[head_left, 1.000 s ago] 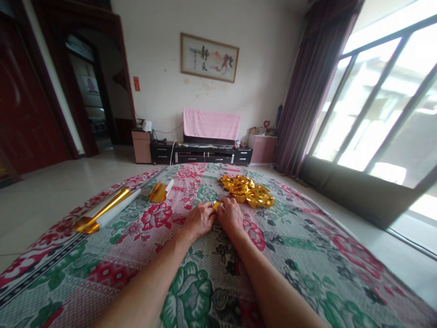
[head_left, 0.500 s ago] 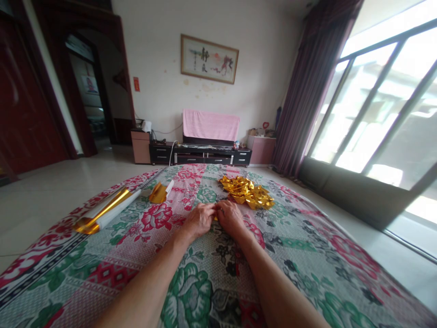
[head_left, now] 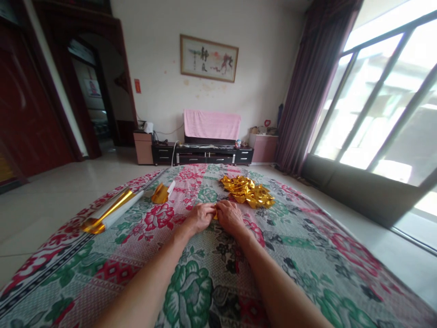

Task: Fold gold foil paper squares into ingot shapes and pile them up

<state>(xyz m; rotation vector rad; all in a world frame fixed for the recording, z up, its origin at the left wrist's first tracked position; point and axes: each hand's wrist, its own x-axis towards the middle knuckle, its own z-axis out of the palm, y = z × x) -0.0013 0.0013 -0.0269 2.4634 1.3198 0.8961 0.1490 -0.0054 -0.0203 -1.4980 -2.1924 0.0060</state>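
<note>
Between my two hands is a small piece of gold foil paper, mostly hidden by my fingers. My left hand pinches it from the left, and my right hand closes on it from the right, fingertips touching. Just beyond my right hand lies a pile of folded gold foil pieces. A short curled piece of gold paper with a white back rests to the left of my hands. Farther left lies a longer loose roll of gold and white paper.
Everything lies on a flowered cloth in red, green and grey. Beyond its far edge stands a low black cabinet with a pink towel above it. A window and a purple curtain are on the right.
My fingers have shifted slightly around the foil, and a little more gold shows between them. The view has moved a touch; the pile and the rolls lie as before.
</note>
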